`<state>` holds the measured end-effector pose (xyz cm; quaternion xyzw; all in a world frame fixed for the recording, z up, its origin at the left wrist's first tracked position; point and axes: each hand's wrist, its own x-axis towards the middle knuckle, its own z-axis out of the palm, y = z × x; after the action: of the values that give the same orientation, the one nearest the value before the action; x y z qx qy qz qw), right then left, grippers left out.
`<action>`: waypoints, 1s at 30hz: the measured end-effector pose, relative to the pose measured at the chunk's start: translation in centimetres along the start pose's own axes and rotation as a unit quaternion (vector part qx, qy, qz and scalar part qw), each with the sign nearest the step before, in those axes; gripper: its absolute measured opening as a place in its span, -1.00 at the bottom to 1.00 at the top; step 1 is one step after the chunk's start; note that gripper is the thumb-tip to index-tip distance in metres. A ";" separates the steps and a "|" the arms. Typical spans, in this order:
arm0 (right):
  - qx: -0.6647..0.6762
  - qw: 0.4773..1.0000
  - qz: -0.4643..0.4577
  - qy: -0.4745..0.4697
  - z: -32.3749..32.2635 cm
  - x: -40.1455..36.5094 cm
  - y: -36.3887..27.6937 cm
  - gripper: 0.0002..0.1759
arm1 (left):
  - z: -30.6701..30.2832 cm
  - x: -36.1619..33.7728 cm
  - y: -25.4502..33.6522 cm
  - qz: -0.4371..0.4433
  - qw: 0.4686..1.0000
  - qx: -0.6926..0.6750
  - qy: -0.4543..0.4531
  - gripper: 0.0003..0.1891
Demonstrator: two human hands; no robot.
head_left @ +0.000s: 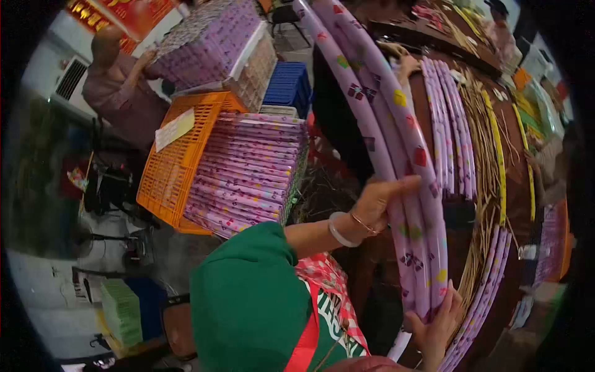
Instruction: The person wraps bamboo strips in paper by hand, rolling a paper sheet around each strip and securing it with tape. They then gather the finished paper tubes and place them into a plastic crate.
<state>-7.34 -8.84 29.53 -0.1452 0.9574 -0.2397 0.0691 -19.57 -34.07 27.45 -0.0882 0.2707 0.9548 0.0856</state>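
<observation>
Purple tubes (412, 146) stand slanted, left hand (377, 206) clasping their middle (fingers hidden behind), right hand (439, 325) loosely curled around the bottom.

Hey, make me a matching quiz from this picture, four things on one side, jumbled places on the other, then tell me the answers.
Things
1. Nearest purple rolls
2. White bangle
3. Brown sticks
4. Paper sheet

Places
A. On the dark table
B. Against the orange basket
C. Between left hand and right hand
D. Around a wrist

Pairs: 1-C, 2-D, 3-A, 4-B
</observation>
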 end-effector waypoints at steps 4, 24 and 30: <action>0.045 0.987 -0.118 -0.098 1.6 9.9 -5.1 0.17 | -7.4 -1.5 9.6 0.166 0.984 -0.031 0.061 -0.77; 0.209 0.952 0.026 -0.221 15.1 14.9 0.1 -0.42 | -44.0 -16.0 36.2 0.230 0.815 0.148 0.511 -0.67; 0.161 0.970 0.111 -0.143 15.7 11.4 8.7 -0.54 | -48.4 -16.7 40.7 0.172 0.725 0.188 0.641 -0.67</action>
<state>-17.08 -11.95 10.87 -0.0575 0.8965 -0.3586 0.2539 -6.05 -95.87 10.91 -0.6129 0.4452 0.5993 -0.2588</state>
